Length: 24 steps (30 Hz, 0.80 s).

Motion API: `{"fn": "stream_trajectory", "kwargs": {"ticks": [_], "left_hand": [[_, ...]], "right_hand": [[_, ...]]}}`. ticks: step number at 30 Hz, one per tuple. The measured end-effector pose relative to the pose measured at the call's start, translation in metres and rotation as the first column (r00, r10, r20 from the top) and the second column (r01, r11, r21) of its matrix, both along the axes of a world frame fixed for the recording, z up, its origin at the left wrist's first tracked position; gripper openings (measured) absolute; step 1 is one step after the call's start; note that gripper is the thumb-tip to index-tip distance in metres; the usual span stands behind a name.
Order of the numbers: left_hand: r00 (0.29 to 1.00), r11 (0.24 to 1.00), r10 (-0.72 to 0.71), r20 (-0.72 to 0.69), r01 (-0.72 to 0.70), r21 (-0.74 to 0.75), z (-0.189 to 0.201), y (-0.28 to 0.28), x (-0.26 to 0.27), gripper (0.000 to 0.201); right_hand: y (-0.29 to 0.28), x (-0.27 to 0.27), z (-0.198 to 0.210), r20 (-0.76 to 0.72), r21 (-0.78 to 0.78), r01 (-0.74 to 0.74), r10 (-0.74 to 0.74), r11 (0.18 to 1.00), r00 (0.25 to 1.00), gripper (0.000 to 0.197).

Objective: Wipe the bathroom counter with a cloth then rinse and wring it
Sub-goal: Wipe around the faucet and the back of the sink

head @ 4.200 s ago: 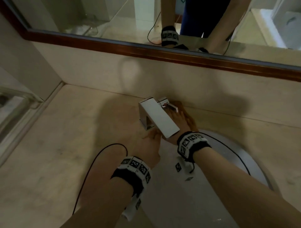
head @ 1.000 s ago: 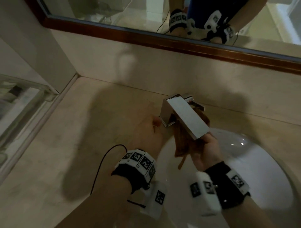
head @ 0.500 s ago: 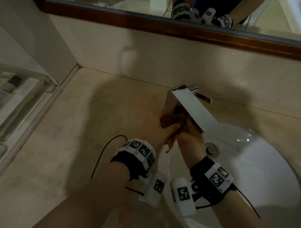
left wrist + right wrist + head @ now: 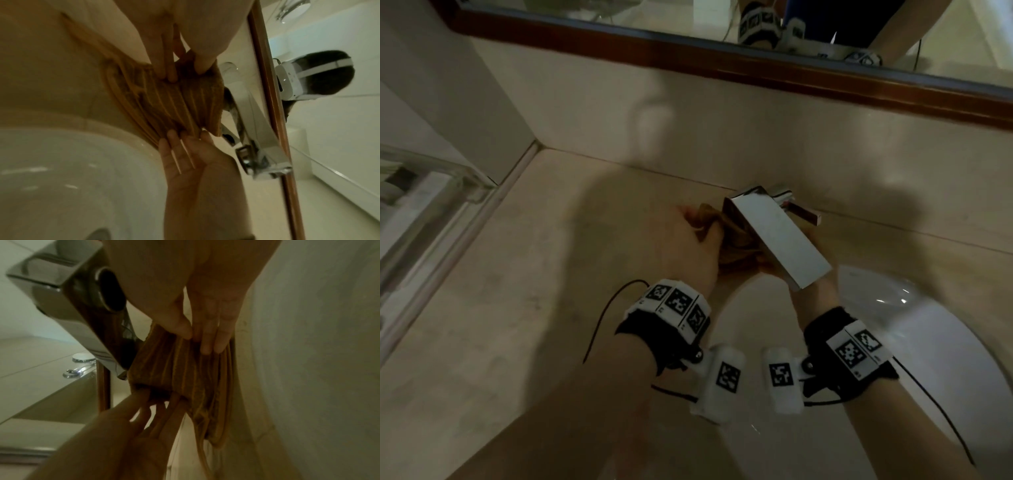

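Note:
A brown cloth (image 4: 732,240) hangs stretched between my two hands, just left of and under the chrome faucet spout (image 4: 777,236). My left hand (image 4: 698,229) pinches its far end beside the faucet base; in the left wrist view thumb and fingers (image 4: 170,73) nip the cloth (image 4: 180,105). My right hand (image 4: 195,340) pinches the near end of the cloth (image 4: 185,369) below the spout (image 4: 72,288); in the head view the spout hides its fingers. No water stream is plainly visible.
The white sink basin (image 4: 928,359) lies at the right, set into the beige stone counter (image 4: 534,308). The faucet lever (image 4: 804,214) sticks out toward the back right. A wood-framed mirror (image 4: 722,65) runs along the back wall. A glass shelf (image 4: 424,205) is at the left.
The right hand left the faucet lever and took hold of the cloth. Since half a second ago the left hand has pulled its end up and left, spreading the bunched cloth.

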<state>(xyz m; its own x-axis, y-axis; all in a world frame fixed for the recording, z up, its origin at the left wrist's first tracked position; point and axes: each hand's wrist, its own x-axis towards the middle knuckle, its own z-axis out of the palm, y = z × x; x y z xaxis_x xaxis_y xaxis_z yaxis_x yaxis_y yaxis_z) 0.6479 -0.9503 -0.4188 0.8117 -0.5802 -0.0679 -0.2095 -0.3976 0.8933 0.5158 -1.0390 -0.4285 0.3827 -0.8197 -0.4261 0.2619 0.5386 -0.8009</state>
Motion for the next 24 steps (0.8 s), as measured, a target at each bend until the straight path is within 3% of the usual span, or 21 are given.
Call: {"fn": "stream_trajectory", "kwargs": {"ticks": [3, 5, 7, 9, 11, 14, 15, 16, 18, 21, 24], "left_hand": [[0.994, 0.994, -0.008, -0.110, -0.004, -0.110, 0.009, -0.004, -0.020, 0.027], [0.968, 0.969, -0.100, -0.229, 0.042, -0.244, 0.007, -0.012, -0.033, 0.035], [0.841, 0.946, -0.176, -0.512, 0.000, -0.325, 0.002, -0.020, -0.039, 0.048], [0.705, 0.926, -0.206, -0.679, -0.083, -0.367, -0.011, -0.024, -0.037, 0.059], [0.724, 0.926, -0.201, -0.660, -0.080, -0.370, -0.016, -0.020, -0.035, 0.054], [0.768, 0.942, -0.133, -0.627, -0.099, -0.321, -0.031, -0.020, -0.032, 0.045], [0.747, 0.943, -0.151, -0.647, -0.087, -0.321, -0.030, -0.020, -0.032, 0.048], [0.717, 0.940, -0.155, -0.680, -0.105, -0.325, -0.028, -0.021, -0.032, 0.055], [0.701, 0.939, -0.140, -0.700, -0.130, -0.318, -0.021, -0.021, -0.029, 0.062], [0.749, 0.937, -0.136, -0.649, -0.117, -0.331, -0.024, -0.024, -0.025, 0.054], [0.869, 0.978, -0.150, -0.471, 0.059, -0.202, -0.028, -0.016, -0.025, 0.054]], "right_hand": [[-0.005, -0.001, -0.004, -0.035, 0.017, 0.018, -0.018, 1.000, 0.999, 0.030], [-0.008, -0.002, -0.007, -0.086, -0.020, -0.026, 0.025, 0.999, 0.996, 0.031], [-0.010, -0.002, -0.008, -0.141, -0.059, -0.046, 0.037, 0.997, 0.989, 0.029], [-0.011, -0.004, -0.014, -0.168, -0.104, -0.057, 0.039, 0.993, 0.985, 0.023], [-0.009, -0.004, -0.019, -0.252, -0.262, -0.142, 0.074, 0.954, 0.965, 0.012], [-0.004, -0.004, -0.026, -0.381, -0.324, -0.271, 0.137, 0.906, 0.914, 0.069], [-0.003, -0.003, -0.025, -0.360, -0.331, -0.272, 0.146, 0.904, 0.922, 0.073], [-0.003, -0.001, -0.021, -0.315, -0.340, -0.274, 0.166, 0.899, 0.935, 0.060], [-0.007, 0.006, -0.016, -0.204, -0.304, -0.217, 0.160, 0.927, 0.966, 0.012], [-0.010, 0.013, -0.022, -0.204, -0.233, -0.216, 0.169, 0.948, 0.964, 0.015], [-0.019, 0.005, -0.067, -0.396, -0.158, -0.339, 0.255, 0.927, 0.882, 0.035]]}}
